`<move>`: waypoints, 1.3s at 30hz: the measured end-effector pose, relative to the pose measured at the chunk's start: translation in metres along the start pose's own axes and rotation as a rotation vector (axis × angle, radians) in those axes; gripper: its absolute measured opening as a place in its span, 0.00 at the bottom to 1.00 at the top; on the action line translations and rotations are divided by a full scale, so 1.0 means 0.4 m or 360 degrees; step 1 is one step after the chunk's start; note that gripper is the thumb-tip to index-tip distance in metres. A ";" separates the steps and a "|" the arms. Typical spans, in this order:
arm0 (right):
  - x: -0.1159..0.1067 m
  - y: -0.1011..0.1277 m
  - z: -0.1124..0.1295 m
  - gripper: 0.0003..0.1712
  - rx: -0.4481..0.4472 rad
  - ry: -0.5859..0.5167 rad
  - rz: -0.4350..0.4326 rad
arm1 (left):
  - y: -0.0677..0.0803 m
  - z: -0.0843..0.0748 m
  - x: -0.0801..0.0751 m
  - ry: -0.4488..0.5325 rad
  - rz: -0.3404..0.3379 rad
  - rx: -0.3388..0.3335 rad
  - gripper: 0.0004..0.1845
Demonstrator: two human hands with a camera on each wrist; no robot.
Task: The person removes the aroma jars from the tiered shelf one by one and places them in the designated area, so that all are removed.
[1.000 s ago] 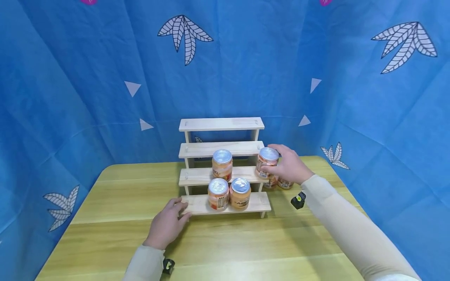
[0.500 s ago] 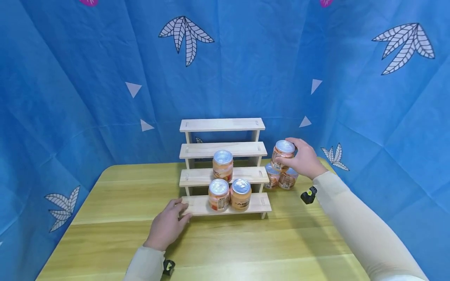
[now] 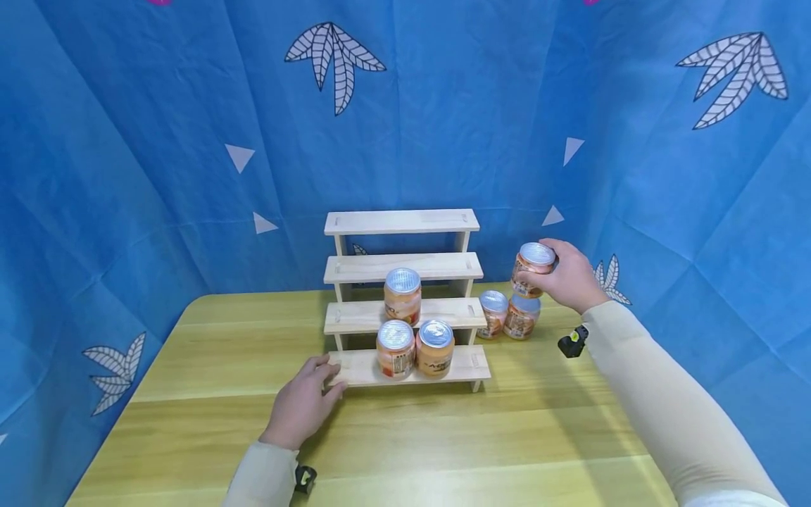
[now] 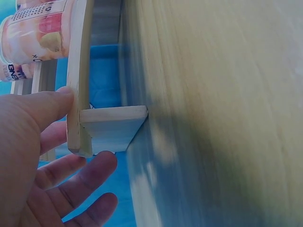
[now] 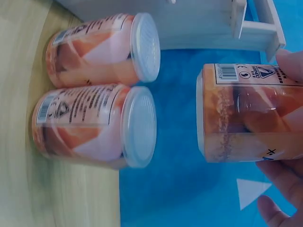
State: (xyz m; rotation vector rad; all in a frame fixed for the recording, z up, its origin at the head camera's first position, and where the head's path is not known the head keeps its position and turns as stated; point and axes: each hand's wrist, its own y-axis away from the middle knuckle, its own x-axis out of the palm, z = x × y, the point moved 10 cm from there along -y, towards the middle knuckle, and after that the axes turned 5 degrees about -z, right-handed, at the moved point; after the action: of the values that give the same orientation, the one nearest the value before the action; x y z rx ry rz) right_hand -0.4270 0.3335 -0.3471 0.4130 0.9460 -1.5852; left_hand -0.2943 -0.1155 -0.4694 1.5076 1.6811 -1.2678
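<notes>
My right hand [image 3: 568,278] grips an orange-labelled jar [image 3: 532,267] with a silver lid, held upright above two like jars. In the right wrist view a gap shows between this jar [image 5: 248,113] and the lids of the standing jars [image 5: 87,125]. My left hand [image 3: 300,401] holds the left end of the bottom step of a pale wooden tiered stand [image 3: 402,266]; its thumb [image 4: 59,97] presses the step's front edge and the index finger reaches behind it. Two jars [image 3: 395,350] stand on the bottom step and one jar [image 3: 402,296] on the step above.
Beside the stand's right end, a jar [image 3: 492,315] and another jar [image 3: 522,317] stand close together on the wooden table [image 3: 405,443]. A blue patterned cloth [image 3: 443,127] hangs behind the table and along both sides.
My right hand has carried its jar from beside the stand's second step to the right and up, over the two jars on the table. The left hand has kept its place.
</notes>
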 end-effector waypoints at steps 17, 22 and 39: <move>-0.045 0.007 -0.100 0.52 0.0085 0.0074 -0.0070 | 0.001 0.002 0.005 -0.0020 0.0010 0.0022 0.23; -0.052 0.014 -0.133 0.52 0.0140 0.0064 -0.0058 | -0.001 -0.001 0.004 -0.0032 0.0013 0.0033 0.23; -0.006 0.047 -0.227 0.51 0.0237 0.0052 0.0014 | -0.006 0.004 0.009 -0.0036 0.0031 -0.0003 0.23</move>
State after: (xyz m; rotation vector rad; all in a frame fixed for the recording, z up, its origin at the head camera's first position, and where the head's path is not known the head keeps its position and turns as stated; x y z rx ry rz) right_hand -0.4300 0.4042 -0.4072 0.5472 0.8524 -1.6509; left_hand -0.2977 -0.1153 -0.4725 1.4997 1.6490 -1.2679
